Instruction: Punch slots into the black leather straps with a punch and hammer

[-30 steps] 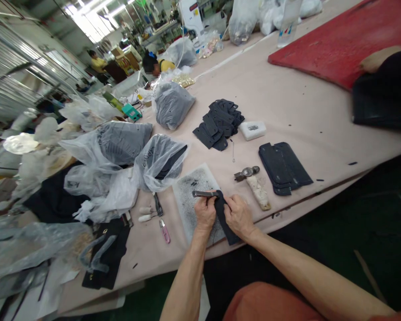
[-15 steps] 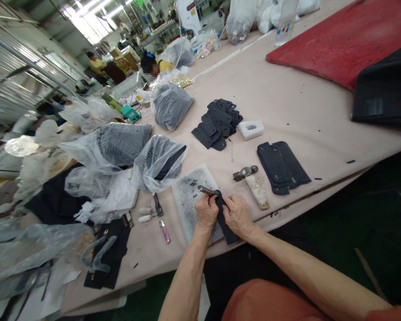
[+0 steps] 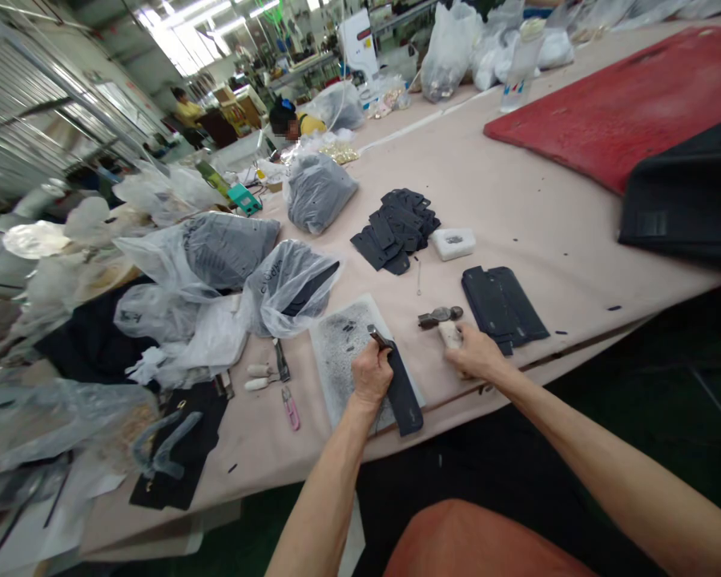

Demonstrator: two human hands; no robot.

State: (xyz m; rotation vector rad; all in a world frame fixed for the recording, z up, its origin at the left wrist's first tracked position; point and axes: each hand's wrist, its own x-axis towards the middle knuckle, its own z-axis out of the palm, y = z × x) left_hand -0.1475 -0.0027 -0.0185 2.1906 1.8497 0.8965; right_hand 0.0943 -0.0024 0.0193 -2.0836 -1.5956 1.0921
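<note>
My left hand [image 3: 372, 374] is closed round a metal punch [image 3: 378, 336], standing at the top end of a dark strip-shaped piece [image 3: 404, 397]. That piece lies on a white board [image 3: 330, 340] speckled with black. To the right, my right hand [image 3: 477, 353] is wrapped round the pale, wrapped handle of a hammer [image 3: 441, 317], whose metal head points away from me on the table. Beside it lie flat dark pieces [image 3: 505, 308], stacked together. Farther off are a heap of small dark pieces [image 3: 396, 228] and a white block [image 3: 453, 244].
Pink thread snips [image 3: 290, 409] and white-handled tools [image 3: 261, 383] lie left of the board. Plastic bags [image 3: 292, 288] crowd the left side. A red board [image 3: 625, 104] and a black piece [image 3: 685, 188] are at the right. Another person [image 3: 294, 124] sits beyond the table.
My right hand has let go of the dark strip, moved right and taken hold of the hammer's handle. My left hand stays on the punch over the board.
</note>
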